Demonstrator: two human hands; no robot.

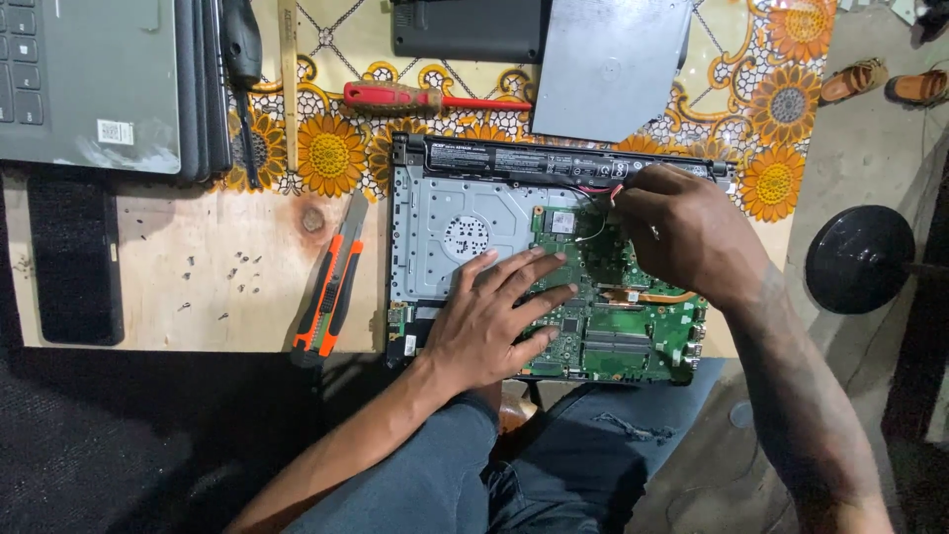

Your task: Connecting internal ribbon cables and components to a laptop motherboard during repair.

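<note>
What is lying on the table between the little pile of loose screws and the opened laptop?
In the head view, an orange and black utility knife lies between the loose screws and the opened laptop, slanted on the bare wood.

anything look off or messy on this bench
Small screws lie scattered loose on the bare wooden table, not in any tray. The opened laptop overhangs the table's near edge under the left hand.

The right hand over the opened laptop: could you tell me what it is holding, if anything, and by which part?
The right hand pinches thin wires near the battery, at their end by the green board. The left hand lies flat, holding nothing.
</note>
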